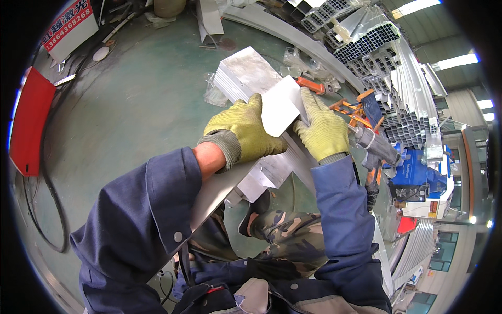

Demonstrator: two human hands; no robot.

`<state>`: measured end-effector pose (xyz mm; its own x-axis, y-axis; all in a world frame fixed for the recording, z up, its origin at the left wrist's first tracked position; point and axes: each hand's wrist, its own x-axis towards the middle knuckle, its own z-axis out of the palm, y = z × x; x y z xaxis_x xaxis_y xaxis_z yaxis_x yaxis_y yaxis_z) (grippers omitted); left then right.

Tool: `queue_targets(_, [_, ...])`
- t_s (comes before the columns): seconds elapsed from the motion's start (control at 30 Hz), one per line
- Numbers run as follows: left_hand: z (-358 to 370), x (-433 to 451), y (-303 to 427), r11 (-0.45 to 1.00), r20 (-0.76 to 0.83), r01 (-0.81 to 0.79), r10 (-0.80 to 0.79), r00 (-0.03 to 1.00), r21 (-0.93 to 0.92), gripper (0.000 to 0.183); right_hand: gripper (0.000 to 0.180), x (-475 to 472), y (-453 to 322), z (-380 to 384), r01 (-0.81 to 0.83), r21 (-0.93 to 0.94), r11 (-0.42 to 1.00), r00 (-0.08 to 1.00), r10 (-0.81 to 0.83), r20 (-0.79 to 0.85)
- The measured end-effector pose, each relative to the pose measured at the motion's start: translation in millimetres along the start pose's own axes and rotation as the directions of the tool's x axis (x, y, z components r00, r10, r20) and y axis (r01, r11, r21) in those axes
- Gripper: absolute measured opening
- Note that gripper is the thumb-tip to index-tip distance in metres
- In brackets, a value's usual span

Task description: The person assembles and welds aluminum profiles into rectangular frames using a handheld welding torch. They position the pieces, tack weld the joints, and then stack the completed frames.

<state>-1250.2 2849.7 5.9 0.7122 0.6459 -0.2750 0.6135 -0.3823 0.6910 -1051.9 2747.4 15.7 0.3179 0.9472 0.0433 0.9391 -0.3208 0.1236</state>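
My left hand (245,129), in a yellow-green knit work glove, grips the left edge of a white bent sheet-metal piece (279,104). On the far side of that piece, my right hand (323,129), gloved alike, holds its bent right edge between fingers and thumb. The piece's flat face is turned up toward me. Just beyond it lies a stack of nested metal channel pieces (251,72). Beneath my hands a long metal profile (225,186) slants toward my body. More silvery metal pieces (270,172) show under my left hand, partly hidden.
An orange angle grinder (311,84) lies beyond my right hand. A grey power drill (378,145) is right of it, near an orange folding stool (361,108). Bundled aluminium tubes (368,43) are piled at upper right. A red panel (33,121) and black cable (49,192) are at left.
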Motion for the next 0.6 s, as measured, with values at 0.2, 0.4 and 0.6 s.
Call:
queue_targets(0.2, [-5,0,1,1.0,0.054,0.004,-0.004,0.999,0.005,0.127,0.087,1,0,-2,-0.013,-0.041,0.999,1.0,0.014,0.026])
queue_targets(0.4, [-10,-1,4,1.0,0.104,0.011,-0.011,0.994,-0.004,0.13,0.089,0,1,1,-0.005,-0.05,0.999,0.999,0.007,0.031])
queue_targets(0.6, [-12,-2,5,1.0,0.114,0.022,-0.022,0.993,0.003,0.13,0.09,0,-2,-3,-0.002,-0.041,0.999,0.999,0.004,0.046])
